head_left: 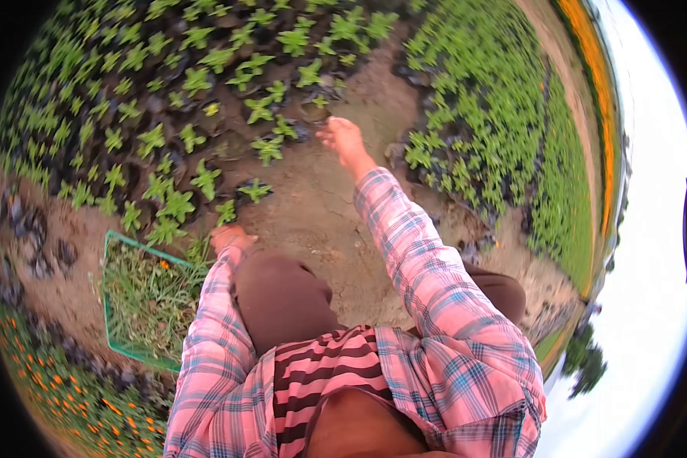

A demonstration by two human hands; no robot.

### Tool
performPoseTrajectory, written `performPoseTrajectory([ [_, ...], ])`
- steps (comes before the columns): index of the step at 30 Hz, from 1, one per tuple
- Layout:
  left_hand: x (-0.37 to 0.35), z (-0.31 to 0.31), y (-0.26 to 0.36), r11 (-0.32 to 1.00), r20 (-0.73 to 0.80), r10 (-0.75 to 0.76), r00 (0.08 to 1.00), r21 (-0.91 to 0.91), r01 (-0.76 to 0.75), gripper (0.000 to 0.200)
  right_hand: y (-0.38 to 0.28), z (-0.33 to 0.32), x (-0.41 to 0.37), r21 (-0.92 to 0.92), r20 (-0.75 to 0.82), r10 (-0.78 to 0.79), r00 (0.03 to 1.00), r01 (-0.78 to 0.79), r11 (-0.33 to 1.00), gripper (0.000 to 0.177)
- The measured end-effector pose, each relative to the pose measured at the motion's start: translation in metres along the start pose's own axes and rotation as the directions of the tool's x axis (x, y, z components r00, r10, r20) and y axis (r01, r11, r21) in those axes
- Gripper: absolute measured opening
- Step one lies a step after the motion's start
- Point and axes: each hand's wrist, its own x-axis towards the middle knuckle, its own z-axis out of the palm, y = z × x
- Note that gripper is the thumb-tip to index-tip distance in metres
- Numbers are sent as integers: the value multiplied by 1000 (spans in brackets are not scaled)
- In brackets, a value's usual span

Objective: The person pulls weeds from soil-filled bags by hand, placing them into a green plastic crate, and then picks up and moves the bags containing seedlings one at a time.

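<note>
My right hand (345, 140) reaches forward over bare soil, its fingers curled together beside a dark seedling bag (313, 112) at the edge of the plant block. Whatever is between those fingers is too small to make out. Low by my knee, my left hand (232, 238) has its fingers bunched near a leafy green seedling (225, 211); its fingertips are partly hidden, and so is anything in them. Just left of that hand stands a green-rimmed crate (105, 294) holding pulled green weeds (156, 294).
Dense rows of bagged seedlings (198, 80) fill the front left, and another block (473, 107) lies to the right. Bare soil (313, 214) runs between them. Dark bags (34, 237) lie at the left. Orange flowers (76, 389) grow at lower left.
</note>
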Motion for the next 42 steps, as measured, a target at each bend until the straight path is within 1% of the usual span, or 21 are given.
performPoseTrajectory([
  [3,1,-6,2,1000,84,17,996,7,-18,88,26,-42,-22,-173,-4,-40,999,39,984,24],
  [6,-4,-9,3,999,43,-22,999,27,21,83,47,-95,-50,-437,-152,-298,943,206,875,19],
  [8,4,0,-4,999,27,-37,999,31,36,84,54,-132,-55,-871,-48,-761,647,346,349,26],
  [9,9,3,-3,998,12,-50,999,25,50,85,52,-139,-49,-867,-44,-763,644,355,350,26],
  [11,7,4,5,993,-14,-122,992,-9,122,87,43,-146,-39,-709,-236,-642,729,323,628,27],
  [13,14,8,-7,990,132,-33,991,-135,51,86,25,-154,-18,-968,-8,-850,527,209,139,32],
  [16,13,13,-12,976,37,-62,997,-208,69,80,-12,-141,-11,-984,-98,-520,849,-5,178,45],
  [17,8,15,-11,974,-24,-36,999,-224,30,77,-8,-146,2,-992,-91,-501,861,-34,121,46],
  [18,-9,16,-7,949,-168,-110,980,-309,54,70,-4,-152,14,-976,-122,-489,864,-14,218,45],
  [20,-31,27,-8,900,-291,-239,927,-425,99,62,-11,-155,12,-993,-70,-474,878,-17,115,42],
  [22,-43,45,-15,800,-519,-161,839,-567,-197,52,-3,-168,23,-987,-38,-498,866,47,157,38],
  [23,-53,52,-20,782,-516,-206,831,-597,-177,52,-1,-172,30,-980,-80,-458,885,15,200,36],
  [25,-78,67,-24,744,-766,-338,547,-573,-343,51,-8,-164,16,-994,12,-552,834,69,82,31],
  [26,-82,77,-25,781,-821,-426,379,-546,-305,52,-4,-166,20,-994,74,-599,797,109,22,28],
  [29,-109,76,-23,705,-662,-662,352,-709,-6,52,34,-221,108,-949,306,-602,737,189,-252,20],
  [31,-95,88,-26,648,-568,-720,399,-756,93,53,20,-204,84,-965,261,-624,737,207,-159,18],
  [33,-78,94,-31,379,-197,-678,708,-919,107,53,20,-204,69,-977,193,-635,748,207,-53,15],
  [34,-71,97,-33,327,-97,-659,746,-930,167,45,31,-214,71,-949,303,-671,677,283,-142,15],
  [35,-77,96,-35,318,-92,-663,743,-933,168,45,35,-218,73,-909,405,-693,597,346,-233,16],
  [36,-87,94,-36,344,-113,-657,745,-925,163,40,26,-189,28,-936,160,-768,620,343,82,14],
  [42,-144,171,-36,523,-177,-576,798,-830,194,25,25,-158,-16,-936,233,-684,692,349,35,13],
])
